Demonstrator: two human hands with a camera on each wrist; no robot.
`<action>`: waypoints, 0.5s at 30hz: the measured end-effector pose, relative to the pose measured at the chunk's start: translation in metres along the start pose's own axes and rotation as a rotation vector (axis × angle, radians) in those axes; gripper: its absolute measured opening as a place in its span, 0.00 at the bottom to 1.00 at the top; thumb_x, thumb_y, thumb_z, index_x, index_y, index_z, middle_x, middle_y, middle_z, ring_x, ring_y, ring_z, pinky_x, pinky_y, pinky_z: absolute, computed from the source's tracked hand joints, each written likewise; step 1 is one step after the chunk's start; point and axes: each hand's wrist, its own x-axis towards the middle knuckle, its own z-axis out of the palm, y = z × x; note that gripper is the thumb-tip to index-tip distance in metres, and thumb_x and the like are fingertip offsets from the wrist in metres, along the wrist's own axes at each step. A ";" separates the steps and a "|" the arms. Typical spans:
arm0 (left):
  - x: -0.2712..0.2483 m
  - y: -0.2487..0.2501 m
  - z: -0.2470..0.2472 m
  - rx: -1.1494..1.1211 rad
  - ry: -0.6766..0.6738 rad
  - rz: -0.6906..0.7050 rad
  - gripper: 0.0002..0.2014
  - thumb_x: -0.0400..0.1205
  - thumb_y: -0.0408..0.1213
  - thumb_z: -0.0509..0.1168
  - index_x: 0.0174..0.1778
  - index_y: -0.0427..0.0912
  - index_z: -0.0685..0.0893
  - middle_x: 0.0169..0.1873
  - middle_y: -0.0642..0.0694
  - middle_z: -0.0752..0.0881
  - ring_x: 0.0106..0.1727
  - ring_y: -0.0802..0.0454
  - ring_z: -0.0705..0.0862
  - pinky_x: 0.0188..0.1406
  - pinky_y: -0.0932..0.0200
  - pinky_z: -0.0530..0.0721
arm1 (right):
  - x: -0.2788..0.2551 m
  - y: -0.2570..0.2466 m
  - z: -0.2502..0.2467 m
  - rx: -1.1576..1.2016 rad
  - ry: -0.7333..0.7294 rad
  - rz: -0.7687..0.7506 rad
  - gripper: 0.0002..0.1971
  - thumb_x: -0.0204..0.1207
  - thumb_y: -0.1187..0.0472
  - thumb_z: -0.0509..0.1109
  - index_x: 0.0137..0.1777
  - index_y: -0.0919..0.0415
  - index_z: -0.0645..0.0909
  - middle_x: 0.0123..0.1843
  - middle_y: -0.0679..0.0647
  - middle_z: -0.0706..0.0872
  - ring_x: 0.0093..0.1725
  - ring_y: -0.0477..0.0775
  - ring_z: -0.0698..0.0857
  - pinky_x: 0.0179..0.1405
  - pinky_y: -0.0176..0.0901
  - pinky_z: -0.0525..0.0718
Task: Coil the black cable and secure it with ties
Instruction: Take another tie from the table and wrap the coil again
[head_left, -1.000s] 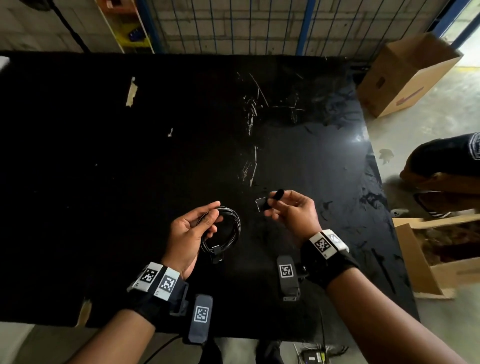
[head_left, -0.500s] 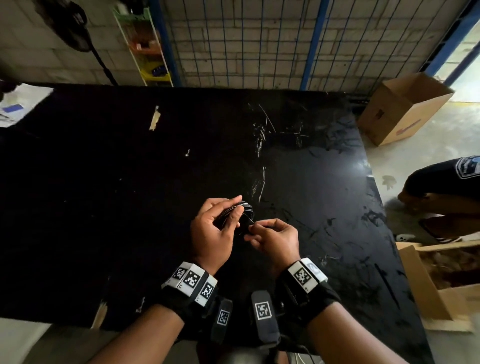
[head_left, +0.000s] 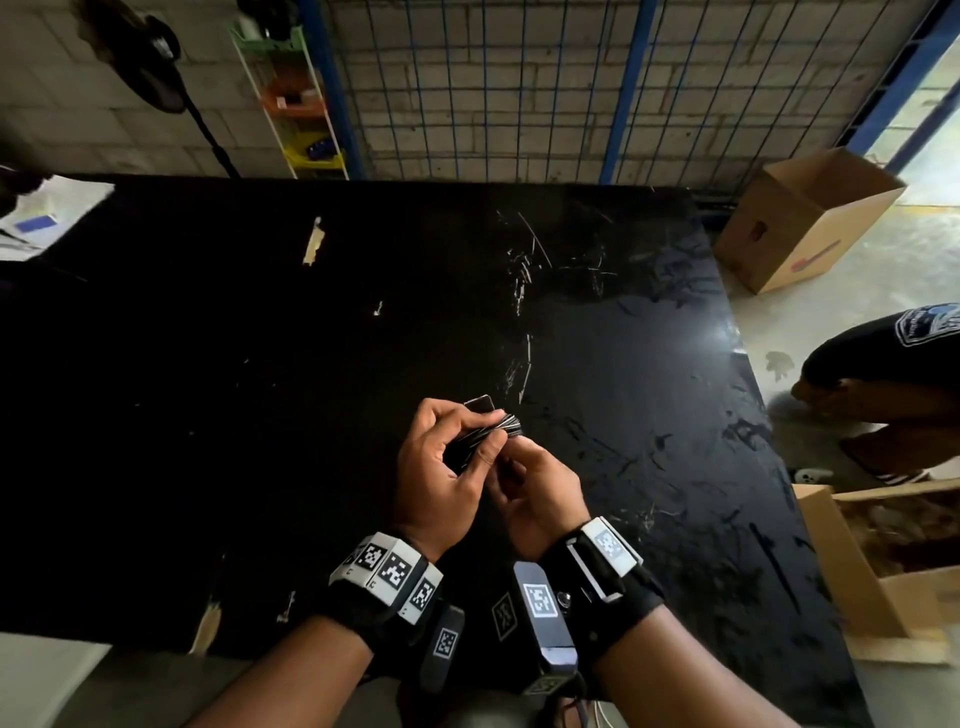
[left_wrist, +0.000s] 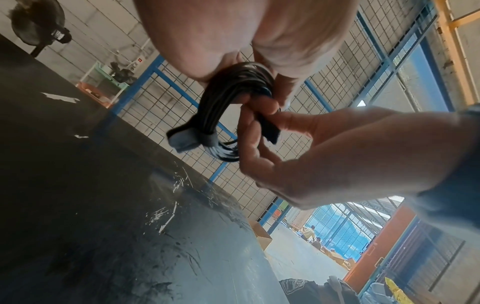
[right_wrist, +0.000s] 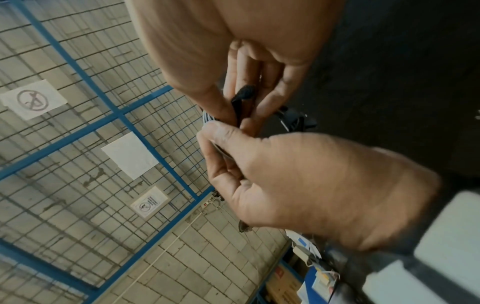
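The black cable (head_left: 508, 423) is wound into a small coil, and my left hand (head_left: 485, 441) grips it above the black table (head_left: 260, 415). In the left wrist view the coil (left_wrist: 228, 96) hangs from the left hand's fingers (left_wrist: 285, 86). A black tie (left_wrist: 191, 139) with a greyish flap is wrapped across the coil's strands. My right hand (head_left: 511, 470) touches the left and pinches a black strap end (left_wrist: 270, 128) between thumb and fingers. The right wrist view shows that strap end (right_wrist: 242, 98) too. A cable plug (right_wrist: 294, 121) pokes out behind the hands.
An open cardboard box (head_left: 810, 223) stands on the floor past the table's far right corner. Another box (head_left: 893, 577) sits at the near right. A crouching person (head_left: 893, 364) is beside the table's right edge. A wire fence (head_left: 519, 88) backs the table.
The right hand, holding the tie apart from the coil a second ago, has come to the left hand. Both hands now work together at the coil, lifted slightly toward the body.
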 end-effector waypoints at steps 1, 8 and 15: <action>-0.001 0.000 0.000 -0.018 -0.005 -0.012 0.07 0.81 0.38 0.77 0.55 0.49 0.93 0.53 0.48 0.84 0.57 0.55 0.88 0.57 0.62 0.87 | -0.001 0.001 0.000 -0.001 -0.004 0.004 0.05 0.77 0.74 0.73 0.47 0.65 0.85 0.33 0.54 0.83 0.30 0.46 0.82 0.31 0.35 0.82; -0.006 0.004 0.006 -0.274 0.056 -0.163 0.20 0.81 0.32 0.76 0.66 0.42 0.79 0.50 0.42 0.85 0.52 0.50 0.93 0.49 0.60 0.90 | 0.000 0.000 -0.001 0.093 0.003 0.040 0.09 0.79 0.74 0.70 0.48 0.59 0.78 0.39 0.55 0.84 0.34 0.49 0.83 0.32 0.39 0.79; 0.001 -0.003 0.010 -0.380 0.014 -0.406 0.29 0.73 0.54 0.76 0.68 0.45 0.87 0.54 0.41 0.89 0.52 0.41 0.94 0.60 0.36 0.91 | -0.008 -0.010 -0.001 0.121 -0.096 0.005 0.12 0.81 0.74 0.67 0.39 0.59 0.78 0.39 0.54 0.84 0.34 0.48 0.84 0.34 0.36 0.77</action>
